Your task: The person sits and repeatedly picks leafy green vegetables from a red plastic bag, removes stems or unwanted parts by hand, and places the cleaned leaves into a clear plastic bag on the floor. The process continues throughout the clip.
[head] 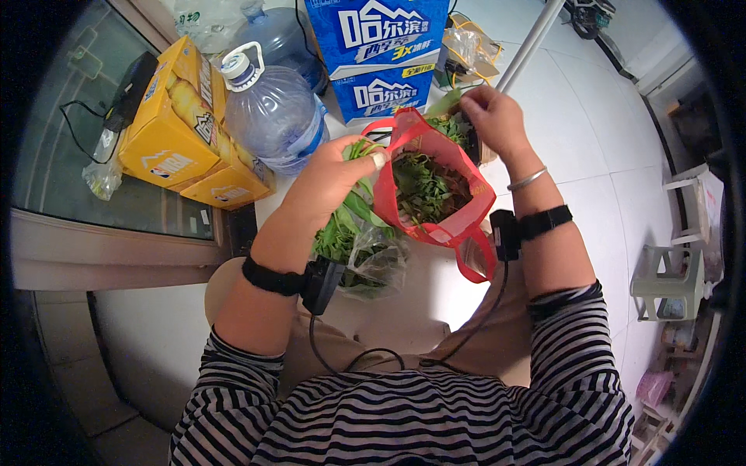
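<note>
My left hand (338, 175) grips a bunch of leafy green stems (356, 208) beside the left rim of a red bag (387, 195). That bag stands open, with loose greens and some brownish stalks (428, 186) inside. Beyond it, my right hand (492, 116) pinches a green leaf (446, 103) between thumb and fingers. Just below that leaf, more picked greens (451, 129) lie in a container mostly hidden by the bag and my hand. A clear plastic bag (376, 262) holding leafy greens (338, 239) rests below my left hand.
Blue beer cartons (379, 58) are stacked at the back. A large clear water bottle (274, 110) and yellow cartons (175, 134) stand at the left, by a glass door (76, 116). A white pole (530, 46) rises behind my right hand. Plastic stools (670, 279) are far right.
</note>
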`<control>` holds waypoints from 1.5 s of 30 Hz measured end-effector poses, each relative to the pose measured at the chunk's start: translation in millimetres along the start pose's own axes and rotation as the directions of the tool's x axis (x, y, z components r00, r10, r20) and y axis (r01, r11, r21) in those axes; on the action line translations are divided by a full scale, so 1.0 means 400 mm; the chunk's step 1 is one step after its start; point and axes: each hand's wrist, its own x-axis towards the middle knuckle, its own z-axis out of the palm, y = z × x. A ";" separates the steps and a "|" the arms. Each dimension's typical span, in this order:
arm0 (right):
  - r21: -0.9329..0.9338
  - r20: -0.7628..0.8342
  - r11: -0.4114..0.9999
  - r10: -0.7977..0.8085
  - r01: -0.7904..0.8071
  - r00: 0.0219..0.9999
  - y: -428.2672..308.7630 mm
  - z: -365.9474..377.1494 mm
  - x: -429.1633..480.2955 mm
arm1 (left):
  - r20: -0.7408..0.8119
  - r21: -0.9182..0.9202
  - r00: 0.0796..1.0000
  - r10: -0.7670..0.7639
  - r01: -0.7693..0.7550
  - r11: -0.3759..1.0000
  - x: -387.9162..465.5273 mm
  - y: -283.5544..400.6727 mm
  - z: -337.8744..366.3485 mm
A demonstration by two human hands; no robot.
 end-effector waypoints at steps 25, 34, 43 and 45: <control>-0.218 0.480 0.976 0.131 -0.027 0.867 0.256 0.411 -0.159 | -0.050 -0.306 0.992 -0.114 0.093 0.948 -0.030 0.047 -0.063; 0.223 0.655 0.868 0.204 -0.444 0.728 0.096 0.185 -0.061 | -0.053 -0.351 0.993 -0.108 0.082 0.933 -0.020 0.040 -0.069; 0.556 0.680 0.597 0.073 -0.578 0.729 -0.030 -0.019 -0.071 | 0.016 -0.360 0.994 -0.109 0.107 0.927 0.006 -0.010 -0.003; 0.612 0.686 0.549 -0.011 -0.569 0.727 -0.048 -0.042 -0.076 | 0.026 -0.348 0.991 -0.128 0.130 0.928 0.019 -0.022 0.011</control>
